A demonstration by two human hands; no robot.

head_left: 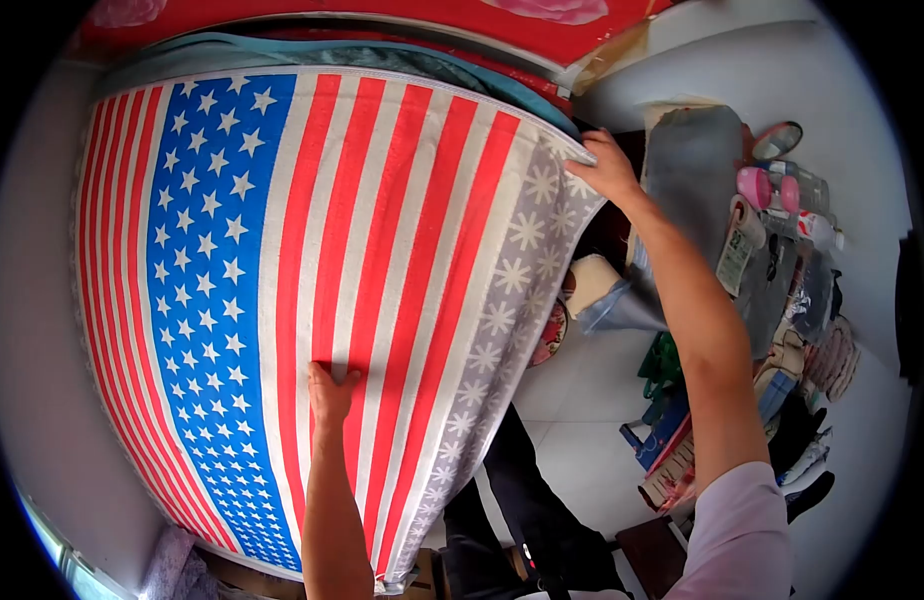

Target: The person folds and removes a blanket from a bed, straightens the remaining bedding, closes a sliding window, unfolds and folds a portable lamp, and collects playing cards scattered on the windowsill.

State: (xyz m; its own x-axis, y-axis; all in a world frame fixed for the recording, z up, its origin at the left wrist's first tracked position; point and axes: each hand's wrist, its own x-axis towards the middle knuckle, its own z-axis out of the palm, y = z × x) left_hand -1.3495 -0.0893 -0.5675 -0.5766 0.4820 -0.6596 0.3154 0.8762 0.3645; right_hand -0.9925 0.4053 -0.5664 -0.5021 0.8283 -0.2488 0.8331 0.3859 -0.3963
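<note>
A large cover (382, 230) with red and white stripes and a blue band of white stars fills the left and middle of the view. Its right side is grey with white star-like flowers. At its upper right corner my right hand (607, 168) is closed on the edge, the fingers curled over the rim. My left hand (332, 395) lies on the stripes lower down, thumb apart from the fingers, with nothing held in it. A teal-edged layer (382, 50) shows behind the cover's top edge.
Red fabric with pink flowers (462, 18) is at the top. On the right stand a grey cloth-covered item (692, 150), a pink bottle (754, 187), a round mirror (777, 140) and piled household things. Pale floor tiles (572, 450) show beside my legs.
</note>
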